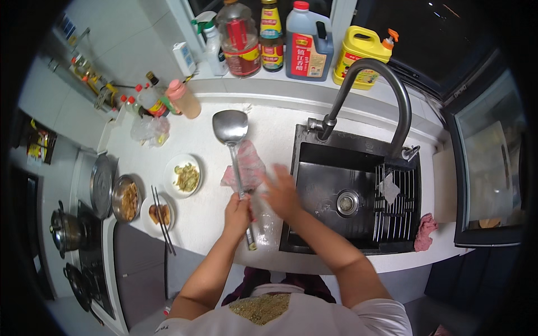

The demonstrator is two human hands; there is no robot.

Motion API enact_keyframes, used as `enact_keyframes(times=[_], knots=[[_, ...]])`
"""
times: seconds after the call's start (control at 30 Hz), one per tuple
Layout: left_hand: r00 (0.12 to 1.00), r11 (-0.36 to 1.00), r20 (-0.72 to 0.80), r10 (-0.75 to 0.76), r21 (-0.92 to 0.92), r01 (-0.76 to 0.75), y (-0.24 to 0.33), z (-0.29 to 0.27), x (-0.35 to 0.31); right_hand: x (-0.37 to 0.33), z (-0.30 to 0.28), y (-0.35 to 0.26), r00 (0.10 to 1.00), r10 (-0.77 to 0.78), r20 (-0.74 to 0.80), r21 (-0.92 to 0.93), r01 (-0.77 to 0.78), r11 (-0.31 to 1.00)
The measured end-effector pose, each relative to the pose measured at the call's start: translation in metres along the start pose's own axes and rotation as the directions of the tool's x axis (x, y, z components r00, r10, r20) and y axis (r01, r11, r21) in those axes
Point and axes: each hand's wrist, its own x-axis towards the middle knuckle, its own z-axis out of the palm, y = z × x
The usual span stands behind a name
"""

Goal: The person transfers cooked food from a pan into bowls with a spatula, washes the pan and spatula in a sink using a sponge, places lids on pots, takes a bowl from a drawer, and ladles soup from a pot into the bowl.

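My left hand is closed round the handle of a long metal wok spatula. The spatula's broad blade points away from me, and the end of its handle sticks out below my fist. Under the shaft, a crumpled pink cloth lies on the white counter. My right hand is just right of the cloth, near the sink's left edge. Its fingers are spread and a little blurred, with nothing seen in them.
Right of me is a black sink with a tall faucet and a wire rack. Left are a plate of chopped food, a metal bowl and chopsticks across a small dish. Bottles line the sill.
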Motion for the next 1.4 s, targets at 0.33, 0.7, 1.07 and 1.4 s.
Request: enact_keyframes(times=[0.33, 0.7, 1.07, 1.4], knots=[[0.992, 0.992, 0.014, -0.125, 0.031, 0.125, -0.049, 0.014, 0.021, 0.128, 0.030, 0.086, 0.916, 0.345, 0.205, -0.070, -0.337, 0.939], [0.980, 0.985, 0.108, -0.169, -0.022, 0.172, -0.053, 0.066, 0.036, -0.019, -0.059, 0.183, 0.785, 0.367, -0.499, 0.146, -0.342, 0.928], [0.985, 0.981, 0.124, -0.121, -0.136, 0.138, -0.051, 0.111, 0.034, 0.053, -0.042, 0.290, 0.859, 0.277, -0.430, -0.595, -0.501, 0.629], [0.983, 0.979, 0.133, -0.129, -0.140, 0.147, -0.040, 0.103, 0.013, -0.021, -0.101, 0.290, 0.710, 0.230, -0.666, -0.222, -0.483, 0.847]])
